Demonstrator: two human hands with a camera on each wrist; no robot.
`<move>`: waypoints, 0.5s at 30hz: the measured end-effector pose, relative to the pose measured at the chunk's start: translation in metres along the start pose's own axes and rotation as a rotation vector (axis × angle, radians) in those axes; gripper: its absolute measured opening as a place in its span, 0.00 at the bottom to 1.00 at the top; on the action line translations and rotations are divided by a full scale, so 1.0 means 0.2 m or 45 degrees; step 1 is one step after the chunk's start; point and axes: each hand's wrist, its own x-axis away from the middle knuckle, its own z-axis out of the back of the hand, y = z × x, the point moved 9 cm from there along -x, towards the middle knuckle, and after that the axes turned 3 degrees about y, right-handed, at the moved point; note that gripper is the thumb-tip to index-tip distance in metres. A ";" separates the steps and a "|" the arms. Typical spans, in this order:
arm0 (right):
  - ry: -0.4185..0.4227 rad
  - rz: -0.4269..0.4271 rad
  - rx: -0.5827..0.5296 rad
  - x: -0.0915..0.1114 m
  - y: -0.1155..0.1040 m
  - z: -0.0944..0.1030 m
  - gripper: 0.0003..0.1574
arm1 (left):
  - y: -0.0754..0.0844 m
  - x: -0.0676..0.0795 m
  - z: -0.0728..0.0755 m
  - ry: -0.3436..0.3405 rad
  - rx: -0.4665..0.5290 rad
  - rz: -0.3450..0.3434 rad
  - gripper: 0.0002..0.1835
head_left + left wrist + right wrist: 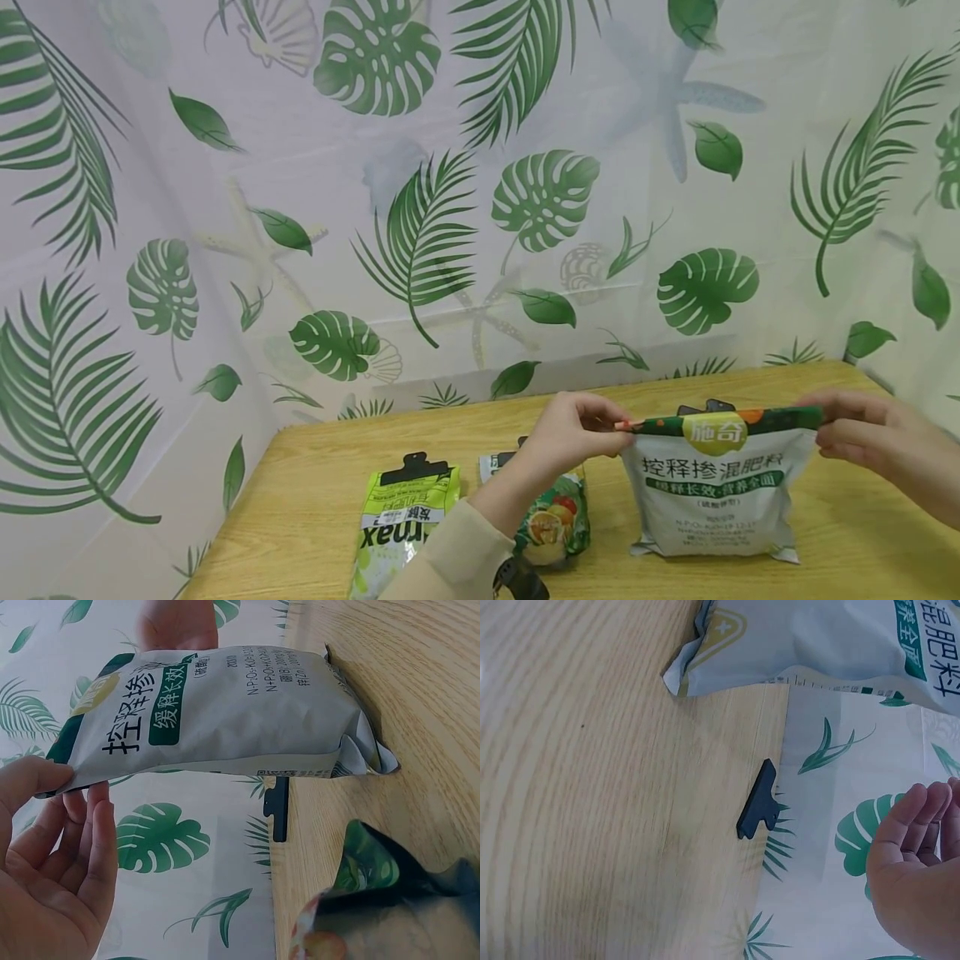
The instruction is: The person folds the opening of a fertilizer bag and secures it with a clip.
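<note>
A white fertilizer bag (720, 508) with a dark green top band stands upright on the table, its top edge held level. At its top left corner my left hand (581, 429) pinches the band between thumb and fingers, as the left wrist view also shows with the left hand (64, 855). My right hand (873, 425) grips the top right corner. In the right wrist view the right hand (922, 862) has bent fingers, and its contact with the bag lies outside the frame. Behind the bag a black clip (759, 802) rests on the table.
Left of the white bag, a lime green bag (405, 508) closed with a black clip (414, 468) lies on the wooden table (300, 492). Beside it a bag with fruit pictures (555, 525) is partly hidden by my left forearm. A leaf-patterned cloth (480, 208) hangs behind.
</note>
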 end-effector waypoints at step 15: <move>-0.009 -0.037 -0.101 -0.04 0.07 0.02 0.18 | 0.00 0.00 -0.02 -0.012 0.014 0.003 0.06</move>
